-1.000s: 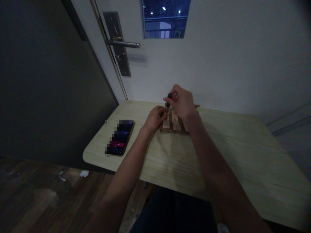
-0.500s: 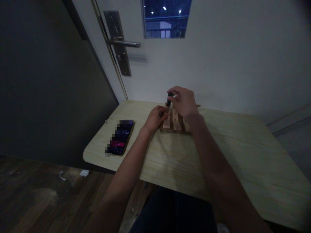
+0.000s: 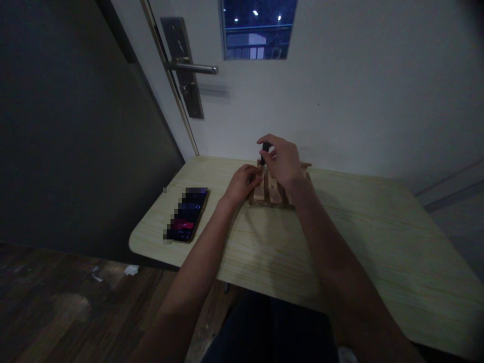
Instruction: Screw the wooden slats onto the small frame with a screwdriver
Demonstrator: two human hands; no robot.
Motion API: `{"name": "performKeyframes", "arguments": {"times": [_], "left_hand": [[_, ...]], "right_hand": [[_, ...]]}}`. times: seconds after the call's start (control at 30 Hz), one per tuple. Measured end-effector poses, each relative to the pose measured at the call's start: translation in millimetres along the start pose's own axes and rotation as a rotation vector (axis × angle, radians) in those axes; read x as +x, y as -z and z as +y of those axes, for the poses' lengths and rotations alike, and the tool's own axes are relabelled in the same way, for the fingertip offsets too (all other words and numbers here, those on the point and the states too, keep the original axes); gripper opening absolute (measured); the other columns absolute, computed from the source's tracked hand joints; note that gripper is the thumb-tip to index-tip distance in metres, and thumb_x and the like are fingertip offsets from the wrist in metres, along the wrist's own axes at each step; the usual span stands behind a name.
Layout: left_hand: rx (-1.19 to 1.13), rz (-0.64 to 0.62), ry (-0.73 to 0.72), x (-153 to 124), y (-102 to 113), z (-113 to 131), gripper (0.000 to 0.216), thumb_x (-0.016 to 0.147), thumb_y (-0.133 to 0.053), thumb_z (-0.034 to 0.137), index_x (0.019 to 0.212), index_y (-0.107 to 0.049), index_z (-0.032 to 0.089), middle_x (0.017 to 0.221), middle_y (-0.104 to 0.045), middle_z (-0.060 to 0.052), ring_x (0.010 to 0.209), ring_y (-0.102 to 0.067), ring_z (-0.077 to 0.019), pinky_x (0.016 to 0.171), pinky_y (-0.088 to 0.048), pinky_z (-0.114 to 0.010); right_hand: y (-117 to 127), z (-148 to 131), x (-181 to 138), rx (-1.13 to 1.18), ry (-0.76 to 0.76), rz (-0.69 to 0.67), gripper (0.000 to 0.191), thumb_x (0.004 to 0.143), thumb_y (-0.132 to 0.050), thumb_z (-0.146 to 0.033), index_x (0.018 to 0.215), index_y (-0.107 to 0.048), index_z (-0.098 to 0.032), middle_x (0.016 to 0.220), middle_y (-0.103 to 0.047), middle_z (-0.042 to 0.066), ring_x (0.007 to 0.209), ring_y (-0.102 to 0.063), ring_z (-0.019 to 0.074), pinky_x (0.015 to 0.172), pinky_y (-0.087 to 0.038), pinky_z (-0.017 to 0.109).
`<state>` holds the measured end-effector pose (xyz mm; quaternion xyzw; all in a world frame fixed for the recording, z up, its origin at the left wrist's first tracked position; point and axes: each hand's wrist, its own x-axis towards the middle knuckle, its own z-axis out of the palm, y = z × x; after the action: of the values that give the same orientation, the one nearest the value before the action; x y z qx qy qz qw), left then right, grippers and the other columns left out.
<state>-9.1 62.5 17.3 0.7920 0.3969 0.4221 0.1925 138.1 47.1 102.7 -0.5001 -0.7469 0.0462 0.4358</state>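
A small wooden piece with slats and screw holes (image 3: 275, 194) lies on the table, its right part behind my right forearm. My right hand (image 3: 284, 160) grips a black-handled screwdriver (image 3: 265, 146) between thumb and fingers. The screwdriver stands nearly upright, its tip pointing down at the left slat. Beside that tip, my left hand (image 3: 242, 184) rests at the left edge of the wooden piece. Its thumb and fingertips are pinched together close to the screwdriver's lower end; what is between them is too small to make out.
A phone with a lit screen (image 3: 188, 214) lies on the light wooden table (image 3: 264, 252), left of my left forearm. Behind the table stands a white door with a metal handle (image 3: 192, 67) and a small window (image 3: 257, 30). White scraps (image 3: 131, 269) lie on the floor.
My right hand has turned slightly around the screwdriver and its wrist has shifted a little left. More of the wooden piece's right end shows. The left hand stays in place.
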Motion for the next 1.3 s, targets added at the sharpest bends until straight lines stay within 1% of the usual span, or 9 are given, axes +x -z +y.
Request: {"name": "performKeyframes", "arguments": {"times": [0.17,0.37,0.47,0.6,0.77,0.83,1.03,1.17,1.3], "left_hand": [[0.004,-0.008,0.011,-0.3,1.5,2.7,0.01,0.088,-0.067,0.02,0.097,-0.07,0.017,0.106,-0.069,-0.008,0.102,-0.065,-0.02,0.096,-0.052,-0.037],[0.013,-0.011,0.01,-0.3,1.6,3.2,0.011,0.089,-0.065,0.019,0.098,-0.071,0.017,0.107,-0.069,-0.008,0.1,-0.065,-0.0193,0.095,-0.053,-0.035],[0.004,-0.008,0.001,0.0,1.0,1.9,0.011,0.089,-0.065,0.02,0.098,-0.071,0.017,0.107,-0.069,-0.008,0.1,-0.065,-0.0193,0.095,-0.053,-0.035],[0.002,-0.001,-0.003,0.3,0.7,1.1,0.012,0.088,-0.066,0.02,0.098,-0.071,0.018,0.107,-0.069,-0.008,0.102,-0.065,-0.02,0.097,-0.053,-0.036],[-0.005,0.002,0.007,0.1,0.1,0.1,0.011,0.088,-0.066,0.018,0.098,-0.071,0.018,0.107,-0.069,-0.008,0.104,-0.065,-0.0201,0.097,-0.052,-0.037],[-0.004,0.002,0.002,0.0,-0.2,-0.4,0.01,0.088,-0.066,0.017,0.097,-0.071,0.018,0.107,-0.069,-0.008,0.104,-0.065,-0.0199,0.098,-0.052,-0.036],[0.01,-0.009,0.002,0.1,-0.2,-0.4,0.01,0.089,-0.066,0.02,0.098,-0.07,0.017,0.107,-0.068,-0.009,0.101,-0.065,-0.0201,0.096,-0.053,-0.036],[0.025,-0.004,0.001,0.4,-0.2,-0.3,0.011,0.09,-0.065,0.022,0.098,-0.071,0.018,0.105,-0.068,-0.008,0.098,-0.065,-0.0199,0.093,-0.053,-0.035],[0.02,-0.001,-0.006,0.2,-0.3,-0.3,0.014,0.09,-0.065,0.022,0.101,-0.071,0.016,0.105,-0.068,-0.009,0.098,-0.065,-0.02,0.092,-0.053,-0.034]], "right_hand": [[2.7,0.6,1.6,-0.004,-0.006,-0.01,0.038,0.085,-0.049,-0.006,0.112,-0.072,-0.019,0.117,-0.073,0.011,0.093,-0.068,0.0219,0.085,-0.051,0.038],[4.6,-2.4,0.8,-0.013,-0.059,0.029,0.014,0.08,-0.069,-0.014,0.093,-0.069,-0.019,0.086,-0.072,0.004,0.073,-0.063,0.0186,0.074,-0.048,0.034],[3.0,-2.0,-0.2,-0.062,-0.082,0.068,0.016,0.079,-0.075,-0.02,0.089,-0.063,-0.019,0.076,-0.066,0.001,0.067,-0.057,0.0173,0.07,-0.045,0.033],[2.3,-0.3,-0.8,-0.053,-0.062,0.051,0.017,0.08,-0.072,-0.019,0.091,-0.06,-0.021,0.084,-0.066,0.003,0.074,-0.058,0.0179,0.071,-0.045,0.033],[7.6,-1.5,1.5,0.008,-0.016,-0.035,0.032,0.078,-0.057,0.0,0.101,-0.065,-0.021,0.103,-0.071,0.006,0.085,-0.064,0.0191,0.078,-0.049,0.034],[9.9,-3.1,3.0,0.015,-0.025,-0.08,0.033,0.078,-0.056,0.001,0.1,-0.067,-0.02,0.106,-0.073,0.007,0.085,-0.066,0.019,0.08,-0.051,0.035],[8.7,-6.3,2.2,-0.02,-0.065,-0.04,0.016,0.079,-0.067,-0.008,0.089,-0.065,-0.02,0.092,-0.072,0.005,0.078,-0.065,0.0186,0.077,-0.05,0.035],[3.3,-8.7,-2.1,-0.108,-0.067,0.027,0.02,0.078,-0.076,-0.017,0.088,-0.059,-0.021,0.084,-0.068,0.004,0.075,-0.061,0.0192,0.072,-0.047,0.034],[2.5,-10.2,-3.6,-0.114,-0.05,0.023,0.023,0.079,-0.076,-0.015,0.095,-0.06,-0.02,0.091,-0.068,0.005,0.08,-0.062,0.0202,0.075,-0.046,0.034]]}}
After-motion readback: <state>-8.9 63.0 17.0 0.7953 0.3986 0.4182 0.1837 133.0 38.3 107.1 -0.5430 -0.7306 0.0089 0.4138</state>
